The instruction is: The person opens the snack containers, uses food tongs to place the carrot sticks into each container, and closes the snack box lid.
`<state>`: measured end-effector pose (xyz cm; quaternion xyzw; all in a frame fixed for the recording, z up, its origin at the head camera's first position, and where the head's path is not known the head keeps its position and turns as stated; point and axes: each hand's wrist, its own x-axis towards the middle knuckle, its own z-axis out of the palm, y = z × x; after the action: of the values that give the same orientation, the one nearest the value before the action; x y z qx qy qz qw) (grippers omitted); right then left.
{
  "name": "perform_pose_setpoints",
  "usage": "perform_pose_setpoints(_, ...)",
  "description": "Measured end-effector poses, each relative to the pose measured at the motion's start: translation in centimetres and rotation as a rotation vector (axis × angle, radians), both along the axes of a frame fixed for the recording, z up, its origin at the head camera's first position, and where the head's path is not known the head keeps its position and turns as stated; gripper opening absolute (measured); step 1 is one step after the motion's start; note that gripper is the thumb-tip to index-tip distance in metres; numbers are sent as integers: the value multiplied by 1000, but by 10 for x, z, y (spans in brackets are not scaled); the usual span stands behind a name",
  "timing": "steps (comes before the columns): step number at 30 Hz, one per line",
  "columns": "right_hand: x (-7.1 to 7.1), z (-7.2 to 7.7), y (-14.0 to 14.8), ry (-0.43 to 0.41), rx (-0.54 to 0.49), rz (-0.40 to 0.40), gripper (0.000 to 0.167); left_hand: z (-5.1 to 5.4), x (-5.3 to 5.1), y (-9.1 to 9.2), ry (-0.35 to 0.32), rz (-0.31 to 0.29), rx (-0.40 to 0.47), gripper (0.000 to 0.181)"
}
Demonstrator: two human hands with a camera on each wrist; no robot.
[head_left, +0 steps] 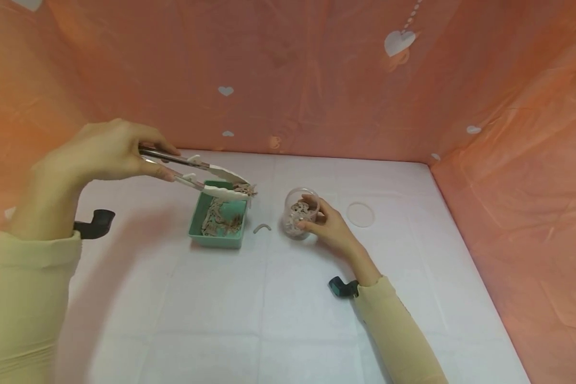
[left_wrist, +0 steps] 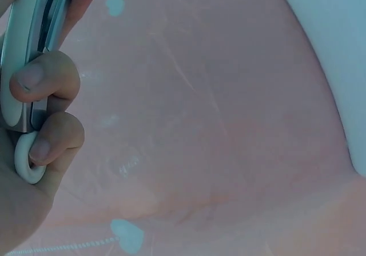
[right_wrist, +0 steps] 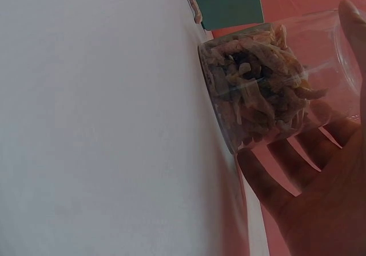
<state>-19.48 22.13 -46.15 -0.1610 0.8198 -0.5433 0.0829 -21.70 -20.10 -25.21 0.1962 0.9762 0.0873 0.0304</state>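
My left hand (head_left: 110,152) grips a pair of metal tongs with white tips (head_left: 224,193); in the left wrist view, fingers curl round the handle, one at its white end ring (left_wrist: 24,164). Between the tips hangs a clump of brownish dried strips (head_left: 246,189), above the far right part of a green tray (head_left: 216,241). More of these strips (head_left: 213,218) lie in the tray. With thumb and fingers round its side, my right hand (head_left: 338,232) holds a clear plastic jar (right_wrist: 320,50) upright on the table. Brown strips (right_wrist: 257,90) fill its lower part.
A single curved strip (head_left: 262,228) lies on the white tabletop (head_left: 221,309) between tray and jar. Right of the jar is a clear round lid or ring (head_left: 361,203). An orange plastic sheet with hearts (head_left: 288,80) walls the back and sides.
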Motion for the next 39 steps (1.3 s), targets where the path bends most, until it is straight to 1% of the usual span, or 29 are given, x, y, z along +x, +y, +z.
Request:
perform_pose_setpoints(3, 0, 0, 0, -1, 0, -3, 69, 1, 0, 11, 4, -10, 61, 52)
perform_pose_setpoints(6, 0, 0, 0, 2, 1, -3, 69, 0, 0, 21, 7, -26, 122, 50)
perform_pose_setpoints(9, 0, 0, 0, 8, 3, -6, 69, -3, -1, 33, 10, -44, 160, 48)
perform_pose_setpoints(15, -1, 1, 0, 15, 0, 0, 70, -9, -6, 56, -22, -72, 244, 48)
perform_pose_setpoints(18, 0, 1, 0, 6, 4, -4, 74, -14, -9, 65, -26, -91, 273, 48)
perform_pose_setpoints(23, 2, 2, 0, -13, 14, -12, 83, -22, -17, 78, -31, -128, 283, 49)
perform_pose_setpoints(26, 2, 1, -1, -22, 10, -7, 82, -27, -21, 82, -44, -138, 278, 49)
perform_pose_setpoints(28, 2, 1, -3, -30, 8, -10, 78, -30, -23, 83, -47, -142, 267, 48)
perform_pose_setpoints(32, 2, 2, -4, -37, 15, -23, 74, -35, -25, 85, -52, -150, 244, 47)
perform_pose_setpoints(35, 3, 2, -4, -40, 20, -29, 73, -36, -25, 86, -58, -155, 231, 47)
perform_pose_setpoints(39, 4, 2, -4, -38, 26, -31, 72, -33, -26, 88, -50, -173, 201, 47)
